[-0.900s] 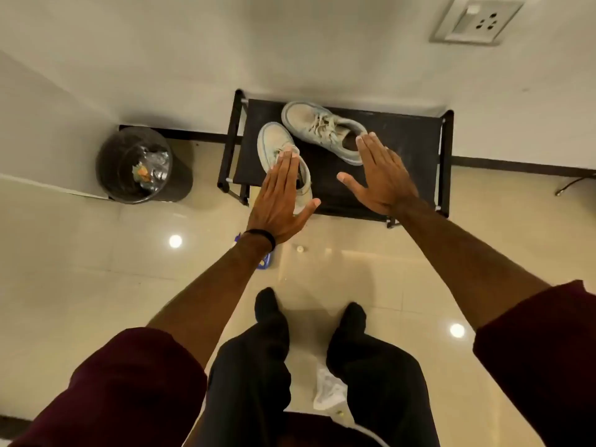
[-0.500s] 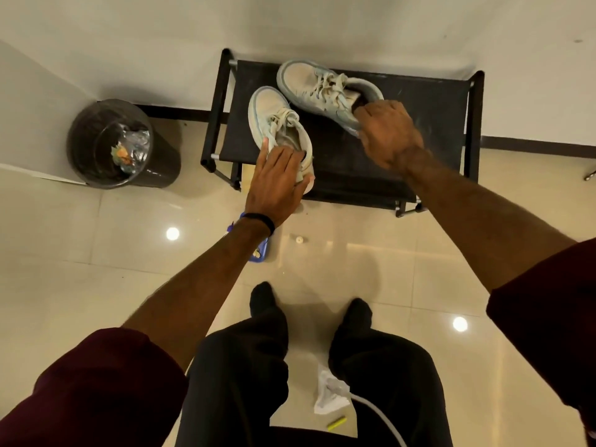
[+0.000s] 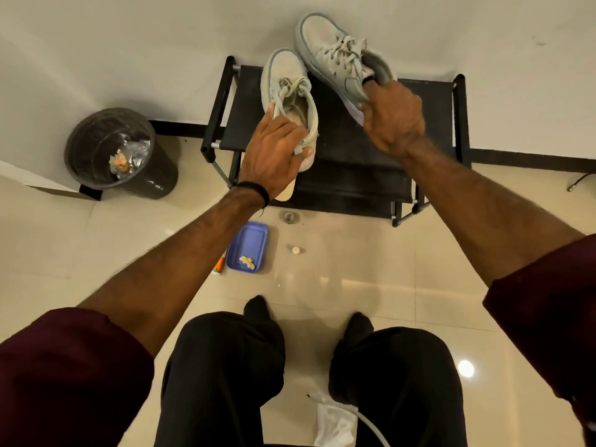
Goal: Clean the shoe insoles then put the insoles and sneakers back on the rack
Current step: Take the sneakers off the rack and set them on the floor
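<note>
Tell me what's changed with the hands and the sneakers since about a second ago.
Both hands came down from open above the rack and took hold: the left hand grips the heel of the left sneaker, the right hand grips the right sneaker, and both are lifted off the rack. The bin and blue tray kept their places.

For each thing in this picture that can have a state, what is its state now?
Left sneaker: gripped at the heel by left hand.
Right sneaker: gripped at the heel by right hand.
Rack: top shelf bare.
Bin: open, trash inside.
Blue tray: on floor.
</note>
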